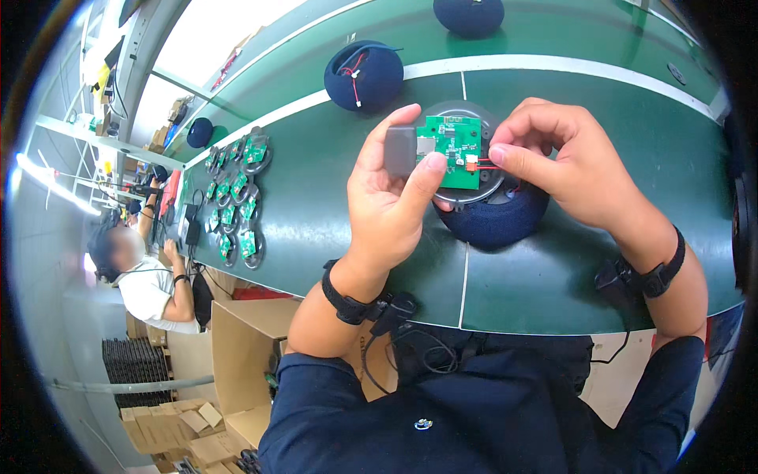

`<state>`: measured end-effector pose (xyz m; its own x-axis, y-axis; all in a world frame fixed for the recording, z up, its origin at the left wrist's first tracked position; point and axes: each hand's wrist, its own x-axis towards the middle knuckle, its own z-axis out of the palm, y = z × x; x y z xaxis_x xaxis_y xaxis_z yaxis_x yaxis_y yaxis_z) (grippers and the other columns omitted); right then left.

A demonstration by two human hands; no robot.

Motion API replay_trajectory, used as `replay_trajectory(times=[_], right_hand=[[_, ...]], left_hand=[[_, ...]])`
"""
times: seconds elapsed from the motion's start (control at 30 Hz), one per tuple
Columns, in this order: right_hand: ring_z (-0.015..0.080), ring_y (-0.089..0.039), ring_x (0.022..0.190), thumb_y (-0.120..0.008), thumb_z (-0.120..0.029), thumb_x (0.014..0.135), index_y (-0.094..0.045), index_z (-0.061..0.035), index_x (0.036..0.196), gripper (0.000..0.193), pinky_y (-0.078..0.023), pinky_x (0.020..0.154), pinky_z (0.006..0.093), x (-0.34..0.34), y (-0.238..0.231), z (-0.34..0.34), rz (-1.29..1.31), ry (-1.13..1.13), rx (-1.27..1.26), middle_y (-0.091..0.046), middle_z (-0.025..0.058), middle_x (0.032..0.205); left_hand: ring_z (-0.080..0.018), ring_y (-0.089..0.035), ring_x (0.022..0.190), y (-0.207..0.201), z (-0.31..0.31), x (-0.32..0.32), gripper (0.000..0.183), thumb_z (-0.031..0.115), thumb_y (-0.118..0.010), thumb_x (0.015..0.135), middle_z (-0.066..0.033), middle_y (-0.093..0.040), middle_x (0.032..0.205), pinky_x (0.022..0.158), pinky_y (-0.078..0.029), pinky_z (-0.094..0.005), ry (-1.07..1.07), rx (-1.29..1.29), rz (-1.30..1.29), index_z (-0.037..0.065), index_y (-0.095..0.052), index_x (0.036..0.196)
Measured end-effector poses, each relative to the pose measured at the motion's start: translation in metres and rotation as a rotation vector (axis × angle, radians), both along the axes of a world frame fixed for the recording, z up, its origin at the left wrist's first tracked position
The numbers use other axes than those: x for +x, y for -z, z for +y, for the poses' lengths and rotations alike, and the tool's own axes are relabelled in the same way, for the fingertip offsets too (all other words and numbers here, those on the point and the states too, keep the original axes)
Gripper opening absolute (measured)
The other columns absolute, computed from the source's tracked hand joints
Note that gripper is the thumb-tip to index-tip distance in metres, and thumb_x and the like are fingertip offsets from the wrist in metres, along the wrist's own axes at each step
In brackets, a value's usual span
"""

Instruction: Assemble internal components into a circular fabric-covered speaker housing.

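The left grip (392, 186) is clamped on a green circuit board (454, 138) with a round base (493, 189); the right grip (564, 158), just beside it, pinches red wires (487, 167). Below both, a dark-blue ball (497, 227) rests on the green desk (316, 229). Left of them lie rows of similar boards (237, 189); farther left, a person (158, 288) and cardboard box (245, 340).

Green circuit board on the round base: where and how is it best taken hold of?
Probably by the dark grey block along the left edge of the green circuit board, coming from the left, as the left hand does. The block offers a plain surface, while the red wires leave at the right, where the right hand is.
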<state>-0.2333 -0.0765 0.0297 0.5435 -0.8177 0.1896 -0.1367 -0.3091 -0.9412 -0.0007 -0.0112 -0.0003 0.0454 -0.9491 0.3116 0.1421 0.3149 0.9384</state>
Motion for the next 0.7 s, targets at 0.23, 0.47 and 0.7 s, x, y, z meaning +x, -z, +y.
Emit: replay_trajectory(times=[0.23,0.47,0.7], right_hand=[[0.0024,-0.05,0.072,-0.084,-0.013,0.092,-0.075,-0.0014,0.094,0.014,-0.04,0.066,0.0218,0.003,-0.004,0.0,0.024,0.006,0.035,-0.064,-0.0041,0.086],[0.0029,-0.054,0.075,-0.084,-0.011,0.092,-0.075,-0.001,0.092,0.013,-0.042,0.068,0.0212,0.005,-0.003,0.001,0.012,0.0,0.054,-0.067,-0.0021,0.085],[0.0053,-0.064,0.079,-0.082,-0.01,0.094,-0.073,0.0001,0.094,0.013,-0.05,0.071,0.0217,0.006,0.001,-0.003,0.023,-0.013,0.013,-0.075,0.0034,0.088]], left_hand=[[-0.0124,-0.07,0.101,-0.001,0.003,-0.004,0.058,0.005,-0.072,0.102,-0.0083,-0.07,0.121,0.077,-0.061,-0.0264,-0.017,-0.048,-0.036,0.0,-0.046,0.154],[-0.0127,-0.069,0.108,0.003,0.005,-0.01,0.06,-0.002,-0.072,0.1,-0.008,-0.069,0.124,0.092,-0.058,-0.0286,-0.037,-0.108,-0.007,-0.001,-0.046,0.154],[-0.0134,-0.069,0.107,0.003,0.008,-0.012,0.06,-0.001,-0.072,0.101,-0.0077,-0.068,0.122,0.09,-0.059,-0.0287,-0.034,-0.072,-0.014,-0.001,-0.046,0.155]])
